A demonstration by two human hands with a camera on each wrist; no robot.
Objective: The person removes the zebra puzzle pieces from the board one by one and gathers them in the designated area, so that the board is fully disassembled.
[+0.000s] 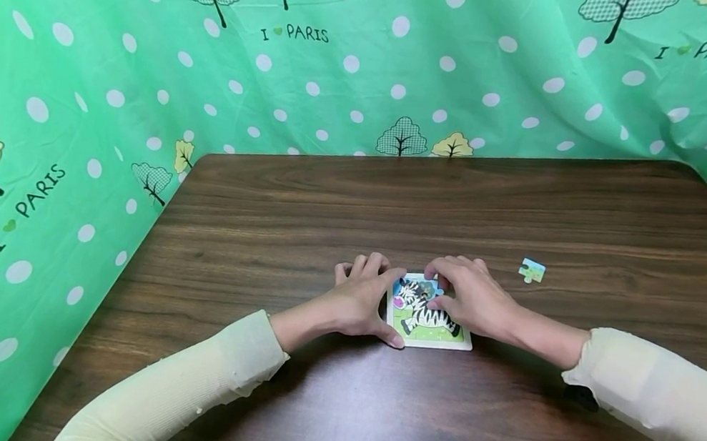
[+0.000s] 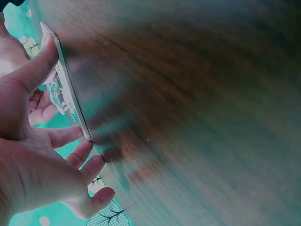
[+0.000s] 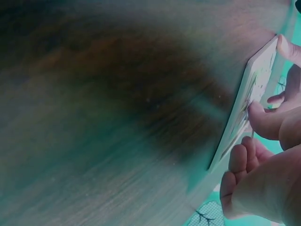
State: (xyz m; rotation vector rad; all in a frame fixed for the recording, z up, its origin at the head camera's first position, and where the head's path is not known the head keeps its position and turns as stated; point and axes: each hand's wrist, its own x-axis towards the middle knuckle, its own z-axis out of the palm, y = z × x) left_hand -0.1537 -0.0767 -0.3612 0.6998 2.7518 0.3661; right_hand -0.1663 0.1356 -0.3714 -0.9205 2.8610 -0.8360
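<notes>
A small zebra jigsaw puzzle in a white frame (image 1: 434, 343) lies flat on the dark wooden table. My left hand (image 1: 361, 300) spans its left side, thumb at the near corner and index finger at the far corner, holding the frame between them. Over the upper right of the picture, my right hand (image 1: 477, 298) pinches a puzzle piece (image 1: 439, 293) between thumb and index finger, mostly covered by the fingers. In the right wrist view, the right thumb (image 3: 261, 120) is low over the puzzle's surface. The left wrist view shows the frame (image 2: 70, 89) edge-on.
A loose blue and green puzzle piece (image 1: 531, 271) lies on the table (image 1: 329, 203) beyond the right hand. Green dotted cloth (image 1: 318, 66) with tree prints hangs behind the table's far edge and along its left side.
</notes>
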